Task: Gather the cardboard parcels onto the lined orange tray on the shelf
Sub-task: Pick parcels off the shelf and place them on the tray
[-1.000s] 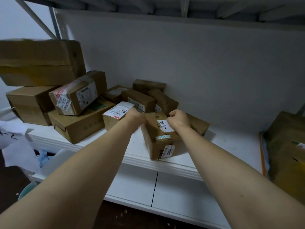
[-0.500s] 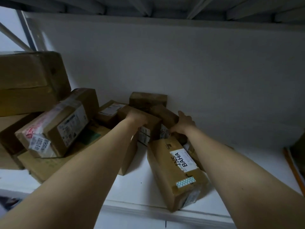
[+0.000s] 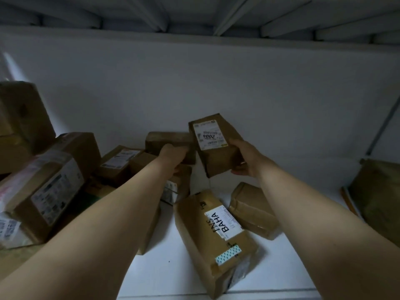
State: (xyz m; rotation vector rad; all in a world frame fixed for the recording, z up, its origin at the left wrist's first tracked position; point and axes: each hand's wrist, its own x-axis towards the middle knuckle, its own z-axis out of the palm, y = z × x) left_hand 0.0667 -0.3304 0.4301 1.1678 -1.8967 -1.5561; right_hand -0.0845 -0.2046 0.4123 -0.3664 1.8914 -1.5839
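Note:
My right hand [image 3: 245,159] grips a small cardboard parcel [image 3: 218,158] with a white label reading 2004, lifted and tilted above the shelf. My left hand [image 3: 173,156] reaches into the pile and curls around a dark parcel [image 3: 166,141] at the back wall. A long parcel labelled BAHA [image 3: 213,237] lies on the white shelf [image 3: 164,276] near the front edge. A squat parcel [image 3: 251,207] lies to its right. At the far right an orange tray edge [image 3: 348,201] shows beside a large brown parcel [image 3: 378,198].
Several larger cardboard boxes [image 3: 49,187] are stacked at the left, some with white shipping labels. A white back wall [image 3: 238,87] closes the shelf, and the ribbed underside of the upper shelf [image 3: 194,16] hangs overhead. A metal brace [image 3: 383,128] runs at the right.
My right hand has lifted the 2004-labelled parcel out of the pile. My left hand has moved further back onto the dark parcel. The view has moved closer to the shelf.

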